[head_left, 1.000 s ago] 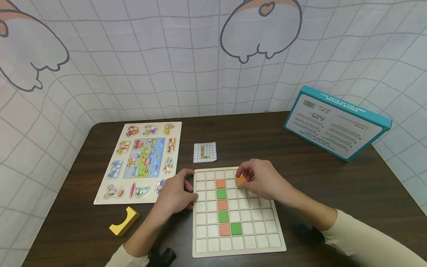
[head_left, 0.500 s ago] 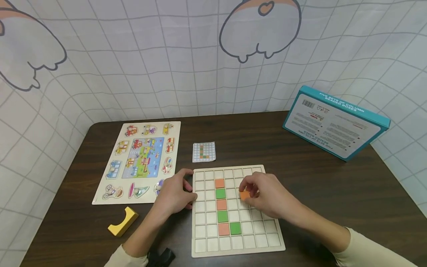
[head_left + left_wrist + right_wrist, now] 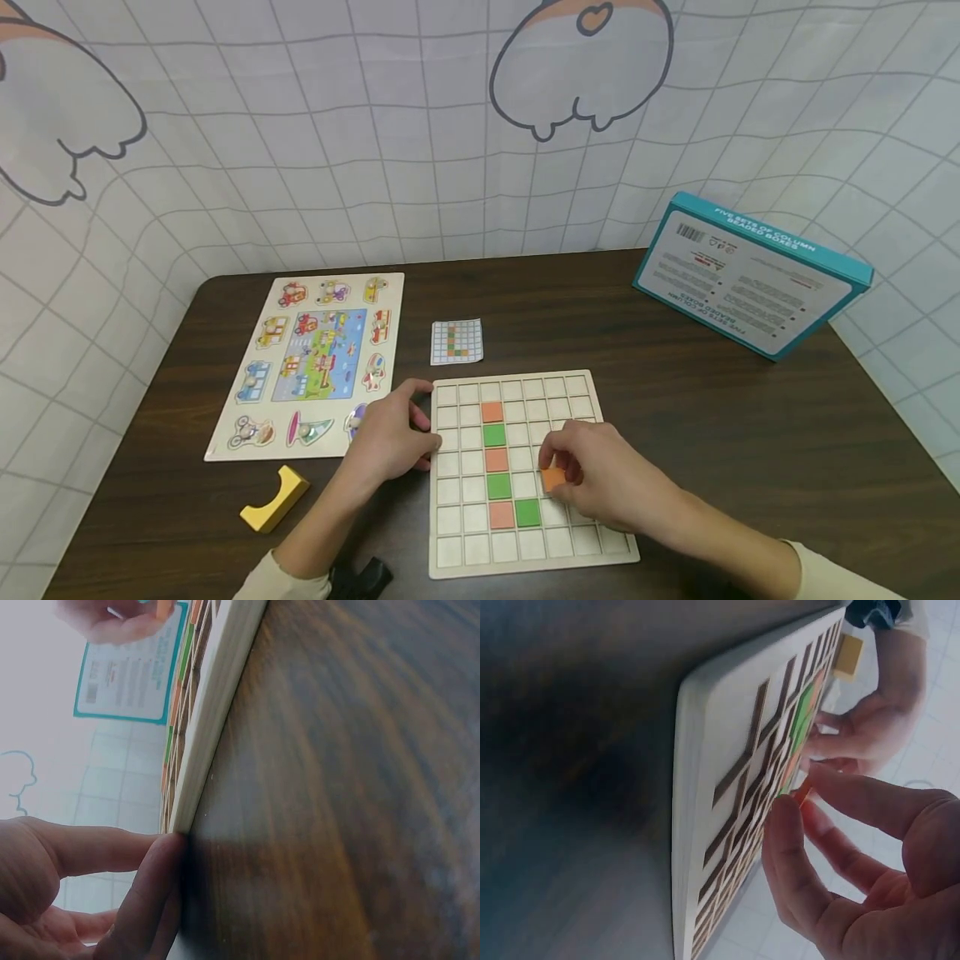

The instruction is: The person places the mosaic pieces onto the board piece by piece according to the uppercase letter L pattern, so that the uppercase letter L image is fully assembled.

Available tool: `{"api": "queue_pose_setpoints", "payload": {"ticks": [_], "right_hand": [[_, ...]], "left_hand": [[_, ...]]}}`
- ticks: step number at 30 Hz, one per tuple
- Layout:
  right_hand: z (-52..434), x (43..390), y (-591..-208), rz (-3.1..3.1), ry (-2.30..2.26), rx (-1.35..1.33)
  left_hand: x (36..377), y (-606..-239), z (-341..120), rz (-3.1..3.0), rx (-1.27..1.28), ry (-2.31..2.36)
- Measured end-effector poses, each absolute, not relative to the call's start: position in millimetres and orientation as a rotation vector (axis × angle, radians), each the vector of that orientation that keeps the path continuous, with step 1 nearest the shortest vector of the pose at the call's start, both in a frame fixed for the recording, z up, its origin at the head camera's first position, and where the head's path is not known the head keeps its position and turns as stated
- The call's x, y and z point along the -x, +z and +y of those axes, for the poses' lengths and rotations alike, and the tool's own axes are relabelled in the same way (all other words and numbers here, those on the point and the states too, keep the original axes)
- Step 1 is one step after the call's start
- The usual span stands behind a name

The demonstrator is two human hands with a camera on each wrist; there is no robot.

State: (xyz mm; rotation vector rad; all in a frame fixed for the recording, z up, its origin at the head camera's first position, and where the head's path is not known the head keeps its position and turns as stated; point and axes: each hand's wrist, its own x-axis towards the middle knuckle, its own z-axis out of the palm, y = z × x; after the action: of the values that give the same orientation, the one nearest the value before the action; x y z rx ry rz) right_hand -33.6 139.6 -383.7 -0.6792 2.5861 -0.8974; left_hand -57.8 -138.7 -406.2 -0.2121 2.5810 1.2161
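In the head view, my right hand (image 3: pixel 600 475) pinches a small orange square tile (image 3: pixel 553 479) between thumb and fingertips, just above the lower right part of a white grid board (image 3: pixel 461 550). The right wrist view shows this orange tile (image 3: pixel 802 793) edge-on at the fingertips. The board carries salmon tiles (image 3: pixel 497 459) and green tiles (image 3: pixel 498 486) alternating in a column, with one green tile (image 3: pixel 528 512) beside the bottom salmon one. My left hand (image 3: pixel 390 437) rests against the board's left edge. In the left wrist view, fingertips of the left hand (image 3: pixel 97 892) touch the board's side.
A small pattern card (image 3: pixel 457 342) lies behind the board. To the left are a picture puzzle board (image 3: pixel 255 425) and a yellow arch block (image 3: pixel 273 500). A teal-edged box (image 3: pixel 750 279) stands at the back right. A patterned white curtain (image 3: pixel 337 150) hangs behind the table.
My right hand has moved toward me over the board, carrying the orange tile from the upper rows to the lower ones. The left hand stays at the board's left edge.
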Motion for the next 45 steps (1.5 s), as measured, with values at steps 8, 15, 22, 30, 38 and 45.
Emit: {"api": "queue_pose_setpoints", "payload": {"ticks": [8,15,22,30,38,45], "right_hand": [[141,26,-389,2.584,-0.838,0.777],[139,22,-390,2.614,-0.765,0.753],[138,21,-392,2.646,-0.714,0.766],[139,21,-394,2.666,-0.702,0.815],[140,21,-396,2.686,-0.688,0.844],[141,22,-394,2.664,-0.712,0.809]], "left_hand": [[58,-406,-139,2.576,0.213,1.217],[58,-406,-138,2.575,0.217,1.208],[58,-407,-137,2.572,0.223,1.215],[59,-407,-136,2.574,0.218,1.218],[59,-407,-136,2.573,0.218,1.225],[59,-407,-136,2.58,0.219,1.213]]}}
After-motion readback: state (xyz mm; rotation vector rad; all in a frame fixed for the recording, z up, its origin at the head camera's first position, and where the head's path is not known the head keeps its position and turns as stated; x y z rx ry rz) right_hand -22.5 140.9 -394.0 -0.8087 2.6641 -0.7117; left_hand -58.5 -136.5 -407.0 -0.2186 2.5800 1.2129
